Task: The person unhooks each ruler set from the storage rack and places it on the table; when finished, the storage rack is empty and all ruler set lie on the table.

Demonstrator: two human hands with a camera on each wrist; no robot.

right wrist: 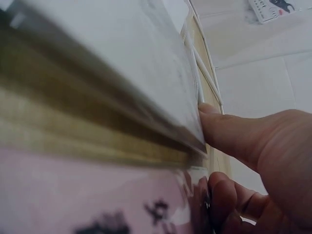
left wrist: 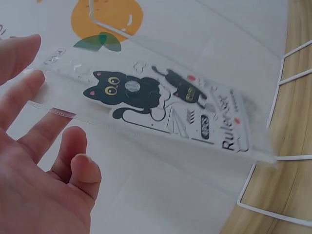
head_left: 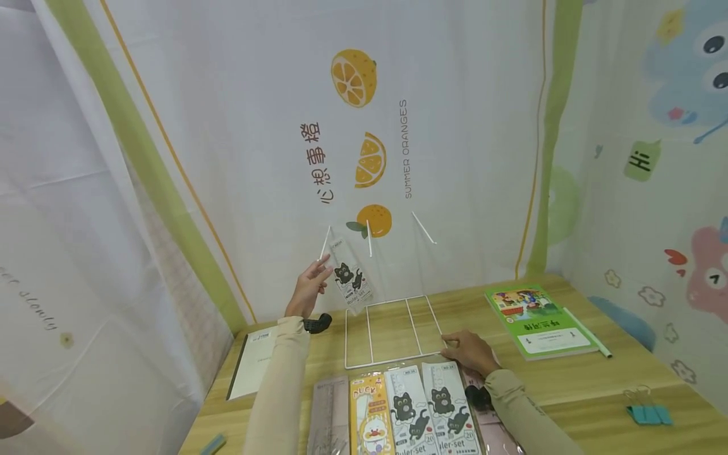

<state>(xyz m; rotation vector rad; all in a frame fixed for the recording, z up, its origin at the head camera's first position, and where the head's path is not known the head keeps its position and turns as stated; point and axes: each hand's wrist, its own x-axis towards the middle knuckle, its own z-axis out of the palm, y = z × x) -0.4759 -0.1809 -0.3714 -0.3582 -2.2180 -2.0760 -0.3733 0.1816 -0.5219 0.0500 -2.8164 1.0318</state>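
Observation:
My left hand [head_left: 307,289] pinches the top end of a clear-packaged ruler set [head_left: 349,275] with black cats on it. The packet hangs tilted in the air, its top beside the left prong [head_left: 325,243] of a white wire rack. In the left wrist view, a bent white prong [left wrist: 108,28] shows past the ruler set [left wrist: 131,90]. On the table, the rack's wire base [head_left: 345,341] lies under my right hand [head_left: 471,352], which grips its near right corner. The right wrist view has the thumb [right wrist: 229,134] right at the white wire.
Before the rack lie two more cat ruler sets [head_left: 405,404], a yellow duck packet [head_left: 370,411] and pinkish packets [head_left: 330,411]. A green book [head_left: 540,319] and a pale green stick [head_left: 591,335] are to the right, with a teal binder clip [head_left: 649,414]. A notebook [head_left: 250,363] lies left.

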